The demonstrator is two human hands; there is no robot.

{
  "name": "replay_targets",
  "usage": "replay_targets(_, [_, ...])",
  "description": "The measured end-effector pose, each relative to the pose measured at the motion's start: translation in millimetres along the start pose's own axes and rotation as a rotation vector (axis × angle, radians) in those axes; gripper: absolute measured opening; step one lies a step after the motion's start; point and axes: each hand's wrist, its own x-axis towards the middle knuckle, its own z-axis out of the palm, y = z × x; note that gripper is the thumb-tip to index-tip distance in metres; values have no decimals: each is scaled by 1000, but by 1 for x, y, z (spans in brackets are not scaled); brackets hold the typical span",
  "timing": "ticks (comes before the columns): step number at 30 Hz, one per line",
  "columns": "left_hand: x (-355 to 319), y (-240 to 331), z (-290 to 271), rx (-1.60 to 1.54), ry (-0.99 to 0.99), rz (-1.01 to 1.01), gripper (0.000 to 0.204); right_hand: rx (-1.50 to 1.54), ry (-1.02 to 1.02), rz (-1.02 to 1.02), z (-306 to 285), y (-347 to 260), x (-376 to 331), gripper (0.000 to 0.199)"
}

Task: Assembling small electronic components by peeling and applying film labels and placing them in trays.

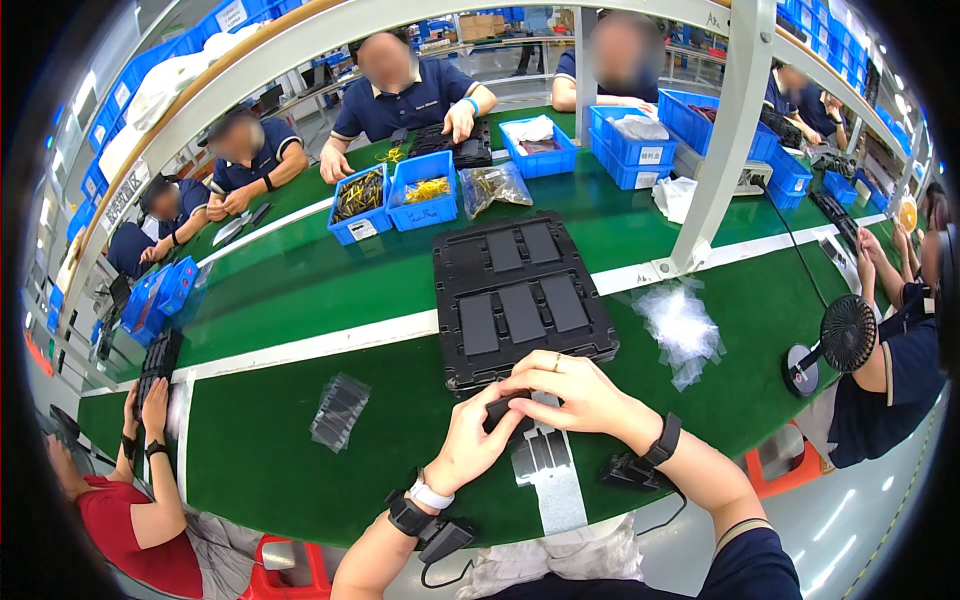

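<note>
Close to my body, both hands meet over a small black rectangular piece [503, 408]. My left hand [465, 445] is closed around its near left side. My right hand [575, 393] arches over from the right, its fingers closed on the piece's upper edge; the fingers partly hide it. Under my hands lies a pale sheet [560, 500] with several grey strips [541, 455] on it. Just beyond my hands sits a black tray [447, 372] holding several flat black rectangular pieces [520, 313] in its slots.
Left of the tray lie clear film strips [340, 411]; a pile of clear film pieces [681, 328] is to the right. A metal post [722, 150] rises behind that pile. Blue bins [421, 210] line the far side. A black fan [848, 333] stands right. Co-workers sit around the green table.
</note>
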Motion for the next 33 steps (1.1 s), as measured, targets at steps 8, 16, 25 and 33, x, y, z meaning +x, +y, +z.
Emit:
replay_targets(8, [1,2,0,-112,210,-75,27,20,122,-1,5,10,-3,14])
replay_targets(16, [0,2,1,-32,251,-48,22,40,217,106,4,7,-4,18])
replay_targets(25, [1,5,-1,-54,275,-91,18,53,200,117,7,10,-5,15])
replay_targets(33, [5,10,-6,115,331,31,13,39,226,76,6,12,-3,13])
